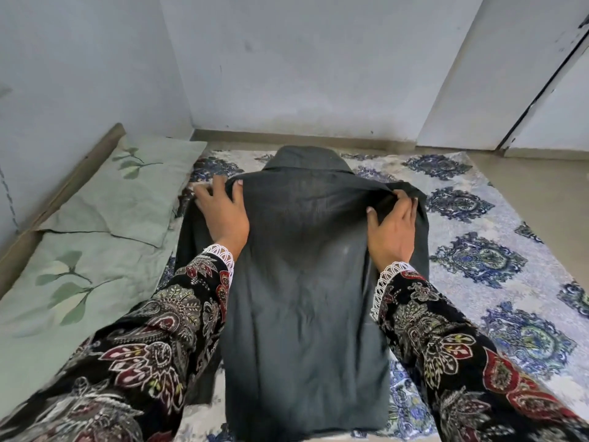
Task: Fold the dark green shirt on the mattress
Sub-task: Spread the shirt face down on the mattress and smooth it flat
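Two hands work the shoulders. The left hand (223, 215), left of centre, lies on the dark green cotton shirt (306, 282) at its shoulder edge, thumb over the cloth and fingers spread outward, nothing truly clamped. The right hand (393, 229), right of centre, pinches a raised ridge of fabric at the other shoulder. That shirt lies back-up down the middle of the frame on the mattress with its blue-patterned white sheet (497, 250), collar toward the far wall, sides apparently already turned in. So this looks like the squaring-up step. Next move, I'd judge: bring collar and hem together, keeping those edges aligned. Pale green leaf-print pillows (105, 224) sit at the left.
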